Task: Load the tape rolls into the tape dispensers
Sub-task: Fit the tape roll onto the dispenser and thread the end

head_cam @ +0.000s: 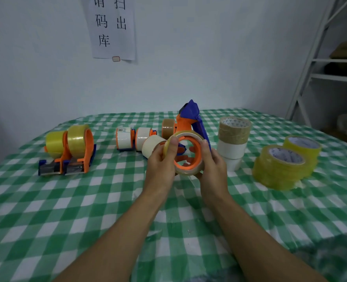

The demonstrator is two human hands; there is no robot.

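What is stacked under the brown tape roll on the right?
Two white rolls sit under the brown roll, one atop the other; the right hand hides part of the lower one.

Wall sign in black Chinese characters

Printed large on a white paper sheet (pixel 112 37) stuck to the wall (pixel 209 58): 请 and 扫 in the top row, both cut by the upper edge of the view, then 码 and 出, then 库 alone at lower left, together reading 请扫码出库. Small blue print around the inner cores of the brown tape roll (pixel 234 133) and the yellow tape rolls (pixel 278 171), too small to read. Likewise illegible: a tiny barcode-like label (pixel 122 130) on the leftmost white tape roll (pixel 125 140).
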